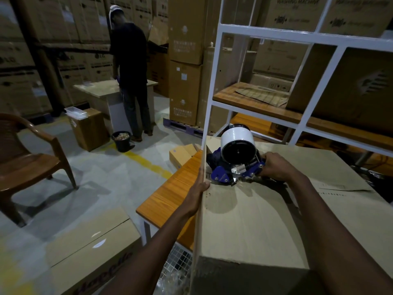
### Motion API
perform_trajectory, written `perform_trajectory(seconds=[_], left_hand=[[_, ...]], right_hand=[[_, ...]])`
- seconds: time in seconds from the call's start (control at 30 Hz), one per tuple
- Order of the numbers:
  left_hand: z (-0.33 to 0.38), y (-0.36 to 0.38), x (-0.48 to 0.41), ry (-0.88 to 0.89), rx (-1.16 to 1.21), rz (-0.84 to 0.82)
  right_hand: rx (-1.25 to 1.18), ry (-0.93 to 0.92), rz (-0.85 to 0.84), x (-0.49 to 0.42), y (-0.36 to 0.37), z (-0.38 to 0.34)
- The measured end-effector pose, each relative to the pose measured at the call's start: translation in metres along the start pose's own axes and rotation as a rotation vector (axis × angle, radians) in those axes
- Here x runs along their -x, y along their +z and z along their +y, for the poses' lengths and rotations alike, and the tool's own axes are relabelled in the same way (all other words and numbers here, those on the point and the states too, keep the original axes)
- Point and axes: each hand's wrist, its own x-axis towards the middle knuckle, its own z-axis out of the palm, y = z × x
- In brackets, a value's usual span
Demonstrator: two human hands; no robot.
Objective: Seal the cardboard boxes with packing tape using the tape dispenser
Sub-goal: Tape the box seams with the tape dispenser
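A large cardboard box (265,220) fills the lower right, standing on an orange wooden table (170,196). On the box's top, near its far left edge, lies a blue tape dispenser (236,165) with a white roll of tape (236,136). My right hand (276,167) grips the dispenser's handle from the right. My left hand (197,192) lies flat against the box's left side, thumb over the top edge. The dispenser's blade end touches the box's top.
A white metal rack (297,35) with wooden shelves and cartons rises behind the box. Another cardboard box (85,248) lies at lower left. A brown plastic chair (32,158) stands left. A person (131,81) stands at a far table beside a black bucket (122,140).
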Motion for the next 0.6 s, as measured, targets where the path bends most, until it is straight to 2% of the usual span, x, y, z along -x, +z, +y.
perform_trajectory(seconds=[0.2, 0.27, 0.4, 0.6], left_hand=[[0.007, 0.008, 0.001, 0.023, 0.020, 0.088], [0.006, 0.005, 0.001, 0.047, -0.040, 0.101], [0.002, -0.006, -0.005, 0.131, -0.328, 0.142], [0.012, -0.013, -0.006, 0.155, -0.370, 0.096]], right_hand=[[0.009, -0.031, 0.021, 0.003, 0.000, 0.004], [0.031, -0.049, 0.032, 0.004, 0.001, 0.004], [0.065, -0.027, 0.061, 0.012, -0.010, 0.023], [0.099, 0.076, 0.088, 0.025, -0.035, 0.073]])
